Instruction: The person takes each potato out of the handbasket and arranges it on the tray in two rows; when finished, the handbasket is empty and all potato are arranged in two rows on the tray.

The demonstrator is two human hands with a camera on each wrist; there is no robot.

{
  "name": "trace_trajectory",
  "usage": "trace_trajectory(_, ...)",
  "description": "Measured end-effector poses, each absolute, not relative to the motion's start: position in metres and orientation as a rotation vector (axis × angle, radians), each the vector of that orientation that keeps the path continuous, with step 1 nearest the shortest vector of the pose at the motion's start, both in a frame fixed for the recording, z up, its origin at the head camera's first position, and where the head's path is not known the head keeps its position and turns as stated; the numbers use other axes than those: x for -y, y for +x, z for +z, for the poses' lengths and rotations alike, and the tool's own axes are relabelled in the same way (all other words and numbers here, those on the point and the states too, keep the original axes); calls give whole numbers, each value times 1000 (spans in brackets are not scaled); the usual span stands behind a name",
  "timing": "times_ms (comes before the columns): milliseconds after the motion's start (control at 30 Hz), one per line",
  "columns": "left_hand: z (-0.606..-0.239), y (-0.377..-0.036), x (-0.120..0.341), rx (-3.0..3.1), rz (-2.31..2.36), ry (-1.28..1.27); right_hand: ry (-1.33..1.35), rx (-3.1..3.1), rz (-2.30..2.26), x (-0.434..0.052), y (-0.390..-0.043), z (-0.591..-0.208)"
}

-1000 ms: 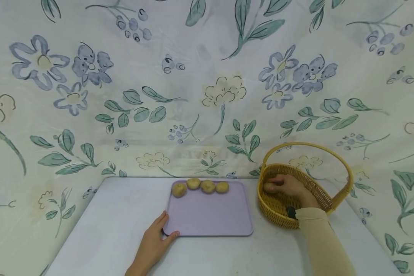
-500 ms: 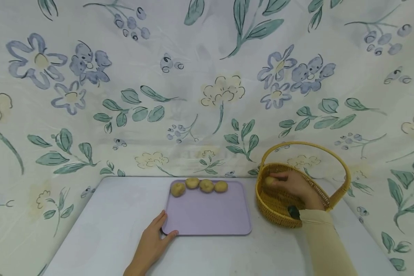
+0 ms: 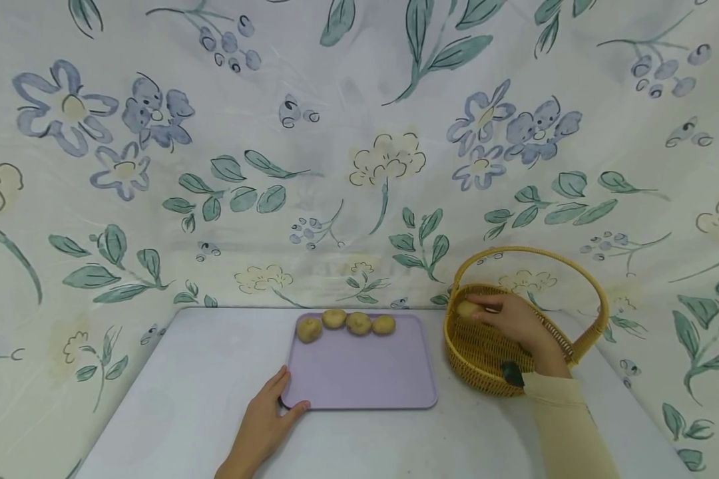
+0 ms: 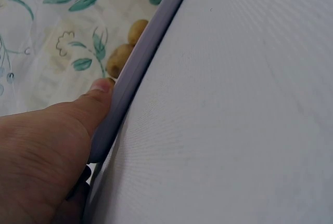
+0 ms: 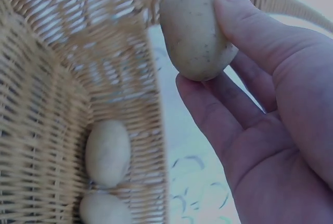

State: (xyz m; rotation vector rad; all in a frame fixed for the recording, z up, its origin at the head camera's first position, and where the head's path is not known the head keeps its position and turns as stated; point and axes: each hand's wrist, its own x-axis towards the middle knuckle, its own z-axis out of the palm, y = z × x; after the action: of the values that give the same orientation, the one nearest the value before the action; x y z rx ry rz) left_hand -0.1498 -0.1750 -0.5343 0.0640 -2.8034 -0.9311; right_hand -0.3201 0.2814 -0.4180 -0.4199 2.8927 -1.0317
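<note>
Wicker basket (image 3: 485, 359): our right hand (image 3: 515, 322) pinches a potato (image 3: 467, 309); we lift it clear of the rim while our flat left hand (image 3: 266, 419) steadies the tray (image 3: 365, 379).

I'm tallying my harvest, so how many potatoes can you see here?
7: four small yellow-brown potatoes lined along the lilac tray's far edge, one in the right hand, two in the wicker basket; more may be hidden there.
</note>
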Motion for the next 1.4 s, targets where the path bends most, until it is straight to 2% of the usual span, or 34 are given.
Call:
trace_trajectory(167,-534,-150,175,2807,-929,66,-512,-2964,-985,-268,-312,-409)
trace_trajectory(367,-534,-151,175,2805,-942,55,-535,-2899,-1178,-251,-296,-404)
trace_trajectory(700,-534,-152,173,2798,-933,60,-684,-2752,-1453,-232,-275,-420)
trace_trajectory(933,-536,-151,172,2811,-945,75,-629,-2711,-1508,-220,-262,-422)
trace_trajectory(1400,-534,-149,176,2807,-949,65,-789,-2548,-1598,-165,-268,-431)
